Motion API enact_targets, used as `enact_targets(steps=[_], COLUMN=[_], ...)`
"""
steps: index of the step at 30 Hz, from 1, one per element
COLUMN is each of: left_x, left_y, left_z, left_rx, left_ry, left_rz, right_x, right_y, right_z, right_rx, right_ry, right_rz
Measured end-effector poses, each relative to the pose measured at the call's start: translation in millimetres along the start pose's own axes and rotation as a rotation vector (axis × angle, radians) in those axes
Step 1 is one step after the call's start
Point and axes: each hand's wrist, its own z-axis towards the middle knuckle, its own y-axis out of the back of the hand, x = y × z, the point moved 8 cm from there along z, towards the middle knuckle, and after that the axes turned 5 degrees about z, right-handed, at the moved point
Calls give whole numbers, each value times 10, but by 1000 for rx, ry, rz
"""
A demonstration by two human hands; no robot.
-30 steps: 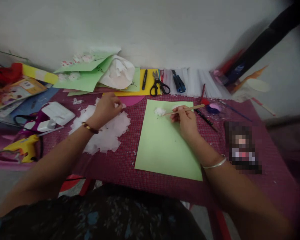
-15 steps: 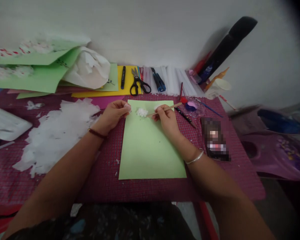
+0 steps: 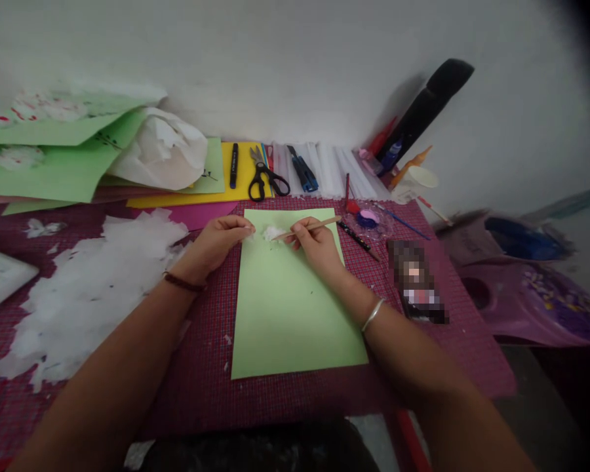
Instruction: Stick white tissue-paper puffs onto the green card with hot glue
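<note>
A light green sheet of paper [image 3: 295, 308] lies before me on the checked table cover. Near its top sits a small clump of white bits [image 3: 272, 232]. My right hand [image 3: 319, 248] is closed around a thin wooden stick [image 3: 319, 225], whose left end touches the lower edge of the clump. Just left of the clump, at the sheet's upper left edge, my left hand [image 3: 221, 241] has thumb and forefinger pinched together. Whatever may be between those fingertips is too small to make out.
Torn white paper pieces [image 3: 98, 275] spread on the left. Along the back lie a black marker [image 3: 234, 165], scissors [image 3: 263, 177], a blue cutter [image 3: 303, 169] and clear sticks [image 3: 332, 170]. On the right are a paint palette [image 3: 373, 219], a dark pencil [image 3: 358, 240] and a phone [image 3: 417, 282].
The stick's left end has moved leftward, from the clump's right side to its lower edge. My left hand stays pinched beside the clump. The whole view has shifted slightly.
</note>
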Motion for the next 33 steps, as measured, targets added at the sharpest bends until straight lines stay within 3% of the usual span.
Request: enact_targets(steps=[6, 11, 18, 24, 33], left_x=[-93, -97, -50, -96, -116], left_y=[-40, -136, -122, -121, -121], left_z=[-35, -87, -29, -13, -21], left_rx=[-3, 125, 123, 128, 119], left_ry=[-55, -5, -23, -78, -62], left_rz=[47, 184, 124, 214, 217], right_x=[-16, 5, 90, 100, 225], right_y=[10, 43, -1, -71, -51], right_z=[5, -11, -132, -234, -300], right_rx=[-16, -48, 6, 105, 89], right_ry=[-4, 7, 48, 213, 316], right_rz=[35, 21, -61, -260, -403])
